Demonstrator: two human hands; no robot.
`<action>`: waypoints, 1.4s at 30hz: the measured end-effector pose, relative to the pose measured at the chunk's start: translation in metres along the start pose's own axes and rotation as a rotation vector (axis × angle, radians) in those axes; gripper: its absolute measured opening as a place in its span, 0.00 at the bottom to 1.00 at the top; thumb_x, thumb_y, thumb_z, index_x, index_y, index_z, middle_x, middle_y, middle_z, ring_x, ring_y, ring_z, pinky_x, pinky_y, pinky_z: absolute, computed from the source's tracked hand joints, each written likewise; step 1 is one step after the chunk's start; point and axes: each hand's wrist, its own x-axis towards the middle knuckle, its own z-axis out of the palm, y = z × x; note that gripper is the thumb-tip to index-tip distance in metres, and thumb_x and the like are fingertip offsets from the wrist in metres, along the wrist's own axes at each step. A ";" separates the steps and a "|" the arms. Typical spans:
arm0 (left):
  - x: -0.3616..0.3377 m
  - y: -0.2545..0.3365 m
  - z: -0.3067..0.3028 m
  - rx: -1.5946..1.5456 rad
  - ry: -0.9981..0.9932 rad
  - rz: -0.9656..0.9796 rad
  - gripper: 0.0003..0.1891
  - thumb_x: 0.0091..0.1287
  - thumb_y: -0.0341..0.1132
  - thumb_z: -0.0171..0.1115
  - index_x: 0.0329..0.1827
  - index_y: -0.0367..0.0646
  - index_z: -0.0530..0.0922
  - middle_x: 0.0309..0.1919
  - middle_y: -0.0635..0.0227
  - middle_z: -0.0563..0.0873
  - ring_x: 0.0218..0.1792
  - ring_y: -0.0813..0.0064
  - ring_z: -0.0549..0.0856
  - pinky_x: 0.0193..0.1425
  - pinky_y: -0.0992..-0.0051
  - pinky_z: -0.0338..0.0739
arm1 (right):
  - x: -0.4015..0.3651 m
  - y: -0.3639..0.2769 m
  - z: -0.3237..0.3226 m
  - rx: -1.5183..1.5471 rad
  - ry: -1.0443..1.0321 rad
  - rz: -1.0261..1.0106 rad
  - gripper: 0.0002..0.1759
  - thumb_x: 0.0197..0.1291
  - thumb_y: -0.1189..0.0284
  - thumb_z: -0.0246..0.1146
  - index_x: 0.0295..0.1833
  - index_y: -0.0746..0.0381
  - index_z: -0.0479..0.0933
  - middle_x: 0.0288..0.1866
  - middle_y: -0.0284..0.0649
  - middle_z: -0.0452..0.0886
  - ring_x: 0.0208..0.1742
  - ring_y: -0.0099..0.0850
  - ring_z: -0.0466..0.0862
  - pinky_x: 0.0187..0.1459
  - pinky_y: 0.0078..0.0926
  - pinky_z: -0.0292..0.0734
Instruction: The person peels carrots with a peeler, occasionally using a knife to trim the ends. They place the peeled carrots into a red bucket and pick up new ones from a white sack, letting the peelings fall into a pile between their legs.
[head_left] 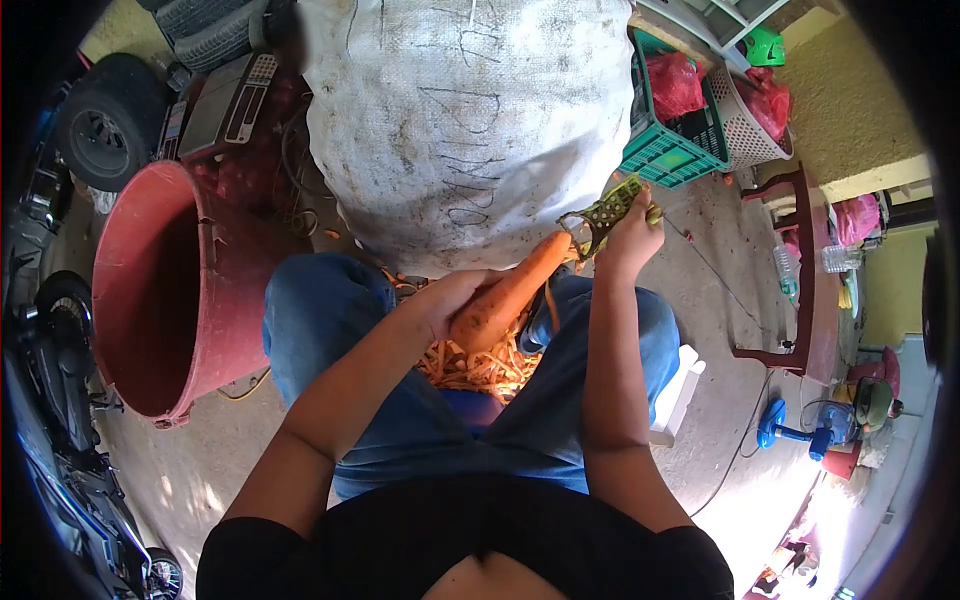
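Observation:
A large orange carrot [517,293] lies in my left hand [462,300], its thick end toward me and its narrow tip pointing up and right. My fingers wrap round its left side. My right hand [632,240] grips a green peeler [602,217] with a perforated body, whose head is right at the carrot's tip. A thin strip of peel [551,305] hangs below the tip. Between my legs, under the carrot, a heap of orange peelings [480,368] covers the ground.
A big white woven sack [450,130] with handwriting stands right in front of me. At left is a red plastic barrel [235,290]; a green crate [672,150] and a white basket [740,140] stand at the back right. A blue fan [790,432] and a motorcycle [75,490] are farther out.

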 end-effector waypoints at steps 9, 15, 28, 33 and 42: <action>0.012 -0.006 -0.002 -0.154 -0.187 0.113 0.18 0.65 0.43 0.37 0.47 0.38 0.67 0.33 0.60 0.77 0.32 0.70 0.79 0.34 0.69 0.76 | -0.024 -0.024 -0.002 0.329 -0.079 0.268 0.11 0.58 0.69 0.51 0.32 0.67 0.70 0.24 0.34 0.72 0.21 0.20 0.70 0.24 0.18 0.67; 0.023 -0.009 -0.005 -0.412 -0.128 0.198 0.19 0.65 0.46 0.39 0.48 0.41 0.67 0.34 0.63 0.78 0.36 0.71 0.79 0.36 0.71 0.76 | -0.076 -0.023 0.004 -0.044 -0.470 0.233 0.17 0.58 0.63 0.53 0.30 0.69 0.72 0.20 0.35 0.72 0.21 0.18 0.69 0.24 0.18 0.65; 0.022 -0.008 -0.007 -0.353 -0.139 0.233 0.19 0.65 0.46 0.39 0.47 0.41 0.68 0.36 0.66 0.78 0.36 0.74 0.79 0.41 0.72 0.74 | -0.094 -0.037 0.006 -0.188 -0.539 0.053 0.15 0.58 0.66 0.51 0.34 0.69 0.72 0.22 0.39 0.75 0.24 0.22 0.72 0.28 0.20 0.68; 0.009 -0.001 -0.013 0.131 -0.201 0.165 0.21 0.66 0.46 0.37 0.49 0.37 0.66 0.40 0.62 0.77 0.35 0.72 0.79 0.40 0.72 0.75 | -0.056 -0.016 0.013 -0.382 -0.275 -0.182 0.15 0.56 0.67 0.53 0.29 0.70 0.74 0.18 0.43 0.74 0.18 0.28 0.72 0.22 0.25 0.67; -0.002 0.000 0.010 0.061 -0.018 0.090 0.20 0.65 0.46 0.40 0.48 0.37 0.66 0.34 0.63 0.78 0.31 0.73 0.80 0.35 0.72 0.76 | -0.012 -0.015 0.001 -0.042 -0.051 0.015 0.14 0.57 0.68 0.52 0.26 0.67 0.73 0.16 0.34 0.72 0.18 0.20 0.68 0.20 0.21 0.63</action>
